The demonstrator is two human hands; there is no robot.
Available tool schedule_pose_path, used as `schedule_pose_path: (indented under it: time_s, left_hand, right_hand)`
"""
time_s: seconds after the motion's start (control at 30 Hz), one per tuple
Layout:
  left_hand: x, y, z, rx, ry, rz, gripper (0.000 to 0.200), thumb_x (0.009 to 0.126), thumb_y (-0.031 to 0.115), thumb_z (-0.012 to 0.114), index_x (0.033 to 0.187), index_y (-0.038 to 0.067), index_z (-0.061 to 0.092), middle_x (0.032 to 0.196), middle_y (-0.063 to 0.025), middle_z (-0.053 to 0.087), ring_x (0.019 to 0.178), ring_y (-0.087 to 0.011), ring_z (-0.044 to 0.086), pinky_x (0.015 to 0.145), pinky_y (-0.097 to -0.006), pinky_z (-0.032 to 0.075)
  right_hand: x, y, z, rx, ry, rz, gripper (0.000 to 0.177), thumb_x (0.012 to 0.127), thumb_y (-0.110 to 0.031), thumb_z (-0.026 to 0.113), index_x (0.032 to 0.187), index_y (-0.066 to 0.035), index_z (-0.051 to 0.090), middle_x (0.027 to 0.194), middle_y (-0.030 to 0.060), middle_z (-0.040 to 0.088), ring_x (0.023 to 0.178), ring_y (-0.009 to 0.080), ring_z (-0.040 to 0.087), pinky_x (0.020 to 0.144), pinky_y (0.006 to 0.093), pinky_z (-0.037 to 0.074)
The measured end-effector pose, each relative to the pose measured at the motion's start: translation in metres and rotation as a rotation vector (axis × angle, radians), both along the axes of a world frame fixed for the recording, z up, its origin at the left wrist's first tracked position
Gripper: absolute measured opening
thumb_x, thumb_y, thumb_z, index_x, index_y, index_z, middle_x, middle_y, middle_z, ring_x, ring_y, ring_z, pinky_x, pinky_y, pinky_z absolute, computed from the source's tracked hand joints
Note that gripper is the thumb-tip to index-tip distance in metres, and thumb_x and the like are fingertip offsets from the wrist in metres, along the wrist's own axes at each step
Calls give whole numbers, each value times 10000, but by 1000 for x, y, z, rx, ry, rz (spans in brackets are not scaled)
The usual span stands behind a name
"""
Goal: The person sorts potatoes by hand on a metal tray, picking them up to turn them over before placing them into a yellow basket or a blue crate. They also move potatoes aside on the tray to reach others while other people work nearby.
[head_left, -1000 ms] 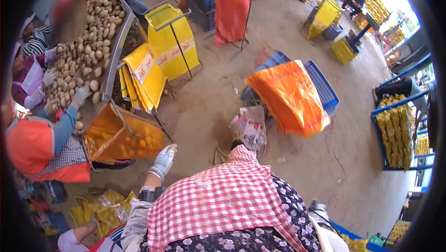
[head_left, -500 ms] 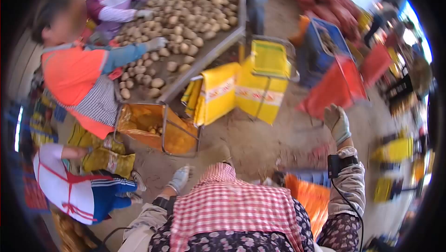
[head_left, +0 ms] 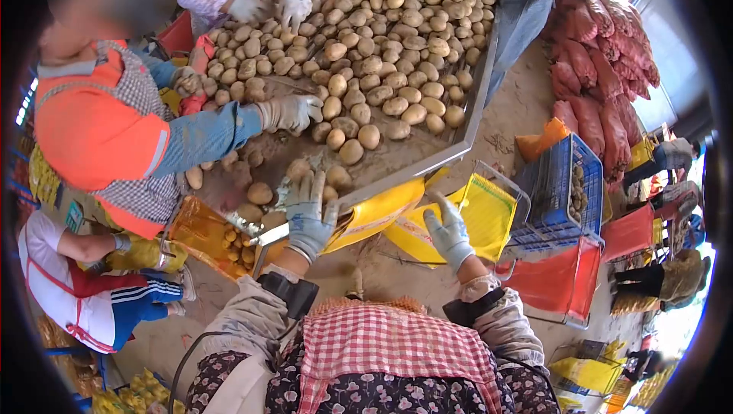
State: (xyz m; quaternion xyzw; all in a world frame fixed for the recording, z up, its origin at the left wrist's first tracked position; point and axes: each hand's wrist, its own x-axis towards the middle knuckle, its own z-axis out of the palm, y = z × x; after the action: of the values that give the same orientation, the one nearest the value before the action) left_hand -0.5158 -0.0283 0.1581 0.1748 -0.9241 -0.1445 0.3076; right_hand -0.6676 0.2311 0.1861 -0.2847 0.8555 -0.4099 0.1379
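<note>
Over the near edge of the sorting table [head_left: 408, 172] my left hand [head_left: 311, 214] reaches in a pale work glove, fingers stretched and apart. Its fingertips are right at a few potatoes [head_left: 337, 177]. My right hand [head_left: 450, 235], gloved too, is raised with spread fingers and nothing in it. It overlaps the yellow sacks [head_left: 485, 219] that hang on a metal frame below the table's corner. A heap of potatoes [head_left: 405, 55] covers the far part of the table. Left of my left hand, an orange sack [head_left: 200, 240] with potatoes in it hangs open at the table end.
A co-worker in an orange vest [head_left: 99, 147] reaches over the table from the left; another person's gloved hands [head_left: 294, 8] work at the far side. A blue crate [head_left: 561, 193] and a red sack on a frame [head_left: 561, 280] stand right. Red sacks [head_left: 599, 70] are piled behind.
My view has moved closer to the table. My left hand has risen from low down to the table edge, and my right hand has come leftward from the red sack to the yellow ones.
</note>
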Motion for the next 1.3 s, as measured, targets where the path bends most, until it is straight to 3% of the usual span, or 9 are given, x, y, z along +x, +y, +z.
schedule_pose_path:
  time_s: [0.17, 0.47, 0.57, 0.67, 0.87, 0.97, 1.07, 1.23, 1.3]
  left_hand:
    - [-23, -11, -11, 26, -192, 205, 753, 813, 387, 594, 1464, 133, 314, 1503, -224, 268, 1380, -441, 222, 1124, -543, 167]
    - [-22, -13, -3, 85, -266, 374, 748, 800, 410, 615, 1438, 127, 347, 1480, -221, 310, 1366, -440, 254, 1122, -524, 191]
    - [-23, -16, -1, 141, -270, 368, 753, 781, 420, 629, 1428, 126, 379, 1461, -225, 336, 1328, -454, 298, 1100, -522, 247]
    - [-24, -17, -1, 139, -304, 360, 792, 767, 411, 644, 1447, 129, 356, 1463, -230, 331, 1331, -450, 298, 1100, -522, 247]
    - [-25, -23, 3, 158, -280, 258, 803, 774, 439, 619, 1432, 66, 349, 1438, -252, 348, 1330, -468, 306, 1098, -539, 241]
    - [-22, -29, 2, 265, -231, 76, 804, 764, 442, 658, 1428, 97, 362, 1422, -235, 365, 1309, -500, 314, 1047, -577, 304]
    - [-17, -47, -2, 299, -135, -32, 768, 783, 428, 644, 1420, 93, 376, 1417, -236, 371, 1300, -502, 322, 1050, -573, 300]
    - [-6, -110, 20, 57, -166, 217, 651, 808, 306, 620, 1371, 44, 424, 1390, -243, 397, 1264, -479, 351, 1055, -554, 284]
    - [-8, -136, 24, 86, -178, 293, 642, 808, 295, 619, 1368, 45, 427, 1390, -250, 394, 1273, -477, 342, 1058, -552, 280]
  right_hand:
    - [-117, -44, 16, 38, 593, -34, 587, 801, -271, 633, 1336, -91, 473, 1347, 188, 493, 1235, 385, 459, 1033, 473, 372]
    - [-269, -112, 8, 634, 590, -183, 718, 869, -535, 496, 1427, -100, 376, 1445, 155, 407, 1355, 391, 319, 1114, 506, 238]
    - [-257, -144, -26, 404, 557, -146, 754, 867, -553, 482, 1447, -92, 343, 1449, 174, 397, 1356, 390, 324, 1108, 503, 251]
    - [-198, -160, 16, 681, 542, -42, 775, 812, -576, 551, 1455, -190, 356, 1459, 194, 375, 1348, 413, 327, 1075, 502, 305]
    - [-197, -145, 3, -13, 587, 144, 478, 755, -330, 690, 1182, -135, 603, 1303, 202, 517, 1203, 419, 462, 967, 505, 405]
    - [-231, -166, 1, 319, 805, -284, 540, 830, -380, 602, 1302, -127, 540, 1382, 209, 467, 1263, 410, 433, 1027, 494, 361]
    - [-232, -175, 0, 574, 220, -250, 678, 871, -534, 537, 1420, -153, 425, 1426, 198, 427, 1304, 413, 394, 1060, 452, 359]
    - [-169, -206, 13, 32, 105, -162, 742, 809, -361, 686, 1424, -75, 385, 1329, 227, 498, 1246, 385, 453, 1067, 424, 357]
    - [-153, -209, 9, 194, 300, -14, 727, 797, -335, 696, 1408, -71, 405, 1306, 224, 513, 1246, 388, 450, 1060, 437, 359]
